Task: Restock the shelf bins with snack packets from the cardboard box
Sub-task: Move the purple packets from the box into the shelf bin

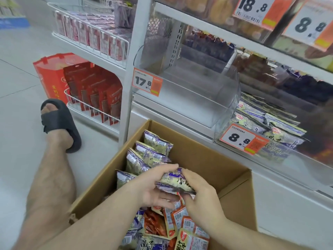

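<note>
An open cardboard box [201, 152] stands on the floor in front of the shelf. It holds purple-and-cream snack packets [153, 152] standing in a row at its left and red-orange packets [182, 224] loose at the near end. Over the box, my left hand [153, 186] and my right hand [200, 193] together grip a small stack of purple packets [174, 183], one hand at each end. Above, a clear shelf bin [189, 91] tagged 17.8 has nothing in it. To its right, a clear bin [270, 123] tagged 8.8 holds matching purple packets.
My bare leg and black slipper [59, 121] stretch across the floor left of the box. White wire baskets [93, 103] with red packs sit at the shelf's left end, a red gift box [50, 76] beside them. Upper bins hold darker snacks under 18.8 and 8.8 tags.
</note>
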A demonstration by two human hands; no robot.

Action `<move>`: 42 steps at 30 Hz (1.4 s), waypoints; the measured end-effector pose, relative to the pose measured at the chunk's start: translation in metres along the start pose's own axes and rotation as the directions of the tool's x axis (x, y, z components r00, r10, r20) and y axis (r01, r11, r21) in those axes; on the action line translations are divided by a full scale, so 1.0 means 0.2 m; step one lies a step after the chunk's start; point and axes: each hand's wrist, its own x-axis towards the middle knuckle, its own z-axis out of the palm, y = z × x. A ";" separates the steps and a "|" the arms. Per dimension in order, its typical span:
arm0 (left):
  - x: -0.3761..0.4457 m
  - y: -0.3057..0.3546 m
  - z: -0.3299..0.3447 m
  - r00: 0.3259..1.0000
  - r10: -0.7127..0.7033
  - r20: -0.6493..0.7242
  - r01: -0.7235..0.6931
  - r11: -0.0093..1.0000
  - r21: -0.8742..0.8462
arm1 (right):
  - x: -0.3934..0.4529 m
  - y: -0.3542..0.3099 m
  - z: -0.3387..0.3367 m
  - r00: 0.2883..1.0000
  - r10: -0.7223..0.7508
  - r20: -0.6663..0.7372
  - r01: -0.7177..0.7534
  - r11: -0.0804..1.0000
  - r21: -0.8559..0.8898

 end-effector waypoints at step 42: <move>-0.27 -0.01 0.18 0.918 0.397 -0.021 -0.397 0.912 -0.102 | -0.12 0.08 -0.38 0.791 -0.541 -0.284 0.549 0.834 -0.060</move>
